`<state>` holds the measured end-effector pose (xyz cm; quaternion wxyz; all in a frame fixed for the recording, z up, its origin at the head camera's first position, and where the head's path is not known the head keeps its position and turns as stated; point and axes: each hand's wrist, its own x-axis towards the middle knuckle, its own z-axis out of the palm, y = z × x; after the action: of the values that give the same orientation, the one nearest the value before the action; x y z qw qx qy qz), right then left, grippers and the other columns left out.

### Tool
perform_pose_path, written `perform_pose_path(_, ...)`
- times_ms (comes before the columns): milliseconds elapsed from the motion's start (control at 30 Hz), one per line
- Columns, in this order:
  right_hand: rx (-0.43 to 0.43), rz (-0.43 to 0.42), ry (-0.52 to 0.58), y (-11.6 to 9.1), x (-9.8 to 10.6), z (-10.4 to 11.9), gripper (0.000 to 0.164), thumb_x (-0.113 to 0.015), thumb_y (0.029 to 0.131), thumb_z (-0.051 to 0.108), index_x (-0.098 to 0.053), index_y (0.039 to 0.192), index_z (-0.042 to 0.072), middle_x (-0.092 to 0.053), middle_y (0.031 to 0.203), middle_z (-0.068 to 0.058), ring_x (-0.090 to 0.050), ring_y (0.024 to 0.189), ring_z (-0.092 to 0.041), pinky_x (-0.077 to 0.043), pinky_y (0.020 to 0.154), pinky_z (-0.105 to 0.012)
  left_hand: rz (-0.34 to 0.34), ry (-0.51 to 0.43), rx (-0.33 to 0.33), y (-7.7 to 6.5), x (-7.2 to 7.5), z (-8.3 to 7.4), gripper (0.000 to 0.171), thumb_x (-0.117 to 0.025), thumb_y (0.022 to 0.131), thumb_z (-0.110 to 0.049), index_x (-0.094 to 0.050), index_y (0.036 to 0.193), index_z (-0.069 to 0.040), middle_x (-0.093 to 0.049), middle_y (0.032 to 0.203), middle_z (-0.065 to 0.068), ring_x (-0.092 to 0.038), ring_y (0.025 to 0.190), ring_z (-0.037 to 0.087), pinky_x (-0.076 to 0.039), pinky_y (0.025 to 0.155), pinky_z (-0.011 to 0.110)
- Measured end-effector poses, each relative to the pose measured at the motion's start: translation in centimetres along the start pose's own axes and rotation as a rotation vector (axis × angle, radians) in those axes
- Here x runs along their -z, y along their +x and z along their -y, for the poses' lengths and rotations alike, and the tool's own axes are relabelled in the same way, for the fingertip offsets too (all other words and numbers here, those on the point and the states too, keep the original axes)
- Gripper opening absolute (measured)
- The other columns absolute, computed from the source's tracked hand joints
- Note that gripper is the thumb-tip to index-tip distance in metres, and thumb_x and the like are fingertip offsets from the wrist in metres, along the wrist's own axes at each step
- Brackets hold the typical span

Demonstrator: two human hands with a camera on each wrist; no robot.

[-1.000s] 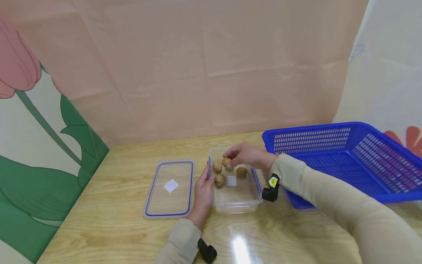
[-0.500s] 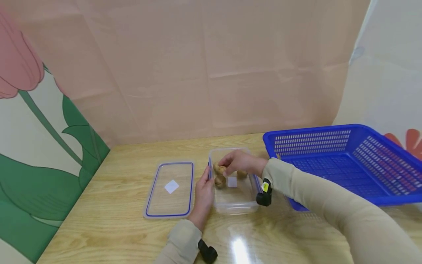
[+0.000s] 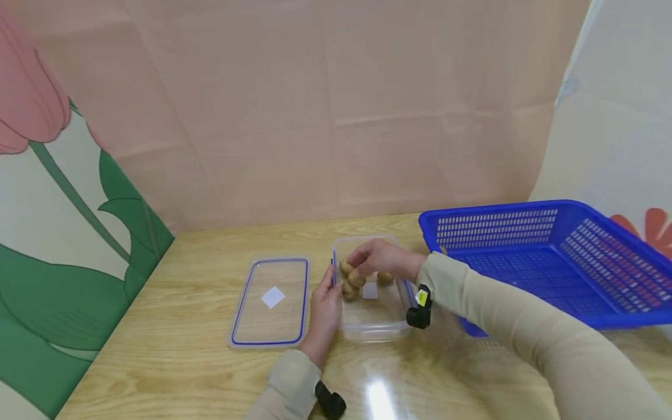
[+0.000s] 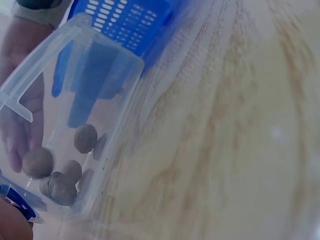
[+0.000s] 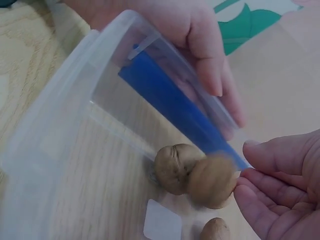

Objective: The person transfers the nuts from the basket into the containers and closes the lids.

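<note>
In the box [image 3: 375,329], a blurred walnut [image 5: 212,181] is seen just off the fingertips of the right hand [image 3: 385,256], toward the box's left side; thumb and fingers are parted, nothing pinched. That side is touched by the left hand [image 3: 324,306], fingers extended.

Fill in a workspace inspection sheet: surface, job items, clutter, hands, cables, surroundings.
Surface: wood-grain table, bright glare near the front.
Job items: several walnuts inside clear container; lid off, lying to its left; blue basket to its right.
Clutter: nothing seen.
Hands: left hand against container's left wall; right hand at a blurred walnut, grip unclear.
Cables: nothing seen.
Surroundings: tan backdrop behind; floral mural left.
</note>
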<state>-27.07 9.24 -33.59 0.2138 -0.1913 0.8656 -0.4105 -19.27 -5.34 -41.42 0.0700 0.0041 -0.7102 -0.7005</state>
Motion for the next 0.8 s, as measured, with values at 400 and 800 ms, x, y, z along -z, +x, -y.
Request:
perform_pose_path(400,0.057,0.005,0.042,-2.4,3.5,-0.6,0.039,-0.063,0.085,0.012,-0.057,0.121,-0.003,-0.057,0.124,-0.021,-0.053,0.116,-0.031,-0.041,0.102,-0.044,-0.013,0.003,0.012,-0.2,0.0,-0.3,0.05,-0.039,0.093,-0.001,-0.03,0.142,-0.001,-0.03,0.148,0.015,-0.026,0.136,0.031,-0.02,0.114,0.044)
perform_pose_path(800,0.06,-0.107,0.068,-5.3,7.5,-1.8,0.041,-0.061,0.087,0.012,-0.055,0.124,-0.003,-0.057,0.125,-0.021,-0.05,0.119,-0.032,-0.038,0.105,-0.046,0.001,0.005,0.0,-0.1,0.1,0.0,0.05,-0.039,0.093,-0.001,-0.029,0.142,0.0,-0.029,0.148,0.016,-0.024,0.137,0.032,-0.018,0.114,0.043)
